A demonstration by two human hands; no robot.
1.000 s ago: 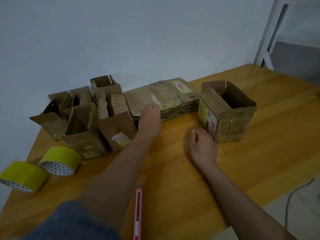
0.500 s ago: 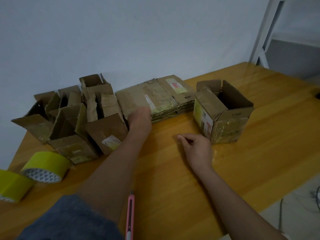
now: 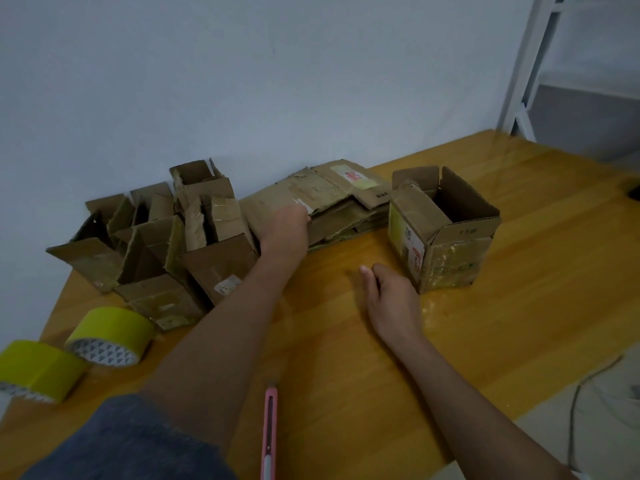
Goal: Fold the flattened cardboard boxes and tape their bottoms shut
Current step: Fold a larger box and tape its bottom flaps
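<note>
Now left hand [image 3: 285, 225] lifting top flattened box [image 3: 311, 194], long axis left-right

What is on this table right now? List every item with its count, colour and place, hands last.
folded boxes: a cluster, exact count unclear, brown, far left by the wall
open box: one, brown, upright, far right of the stack
flattened boxes: a stack, brown, far centre
tape rolls: two, yellow-green, near left edge
utility knife: one, pink, near centre
table: one, orange-yellow wood
cable: one, grey, off the right edge
left hand: on the flattened stack's top sheet
right hand: resting on the table, empty
</note>
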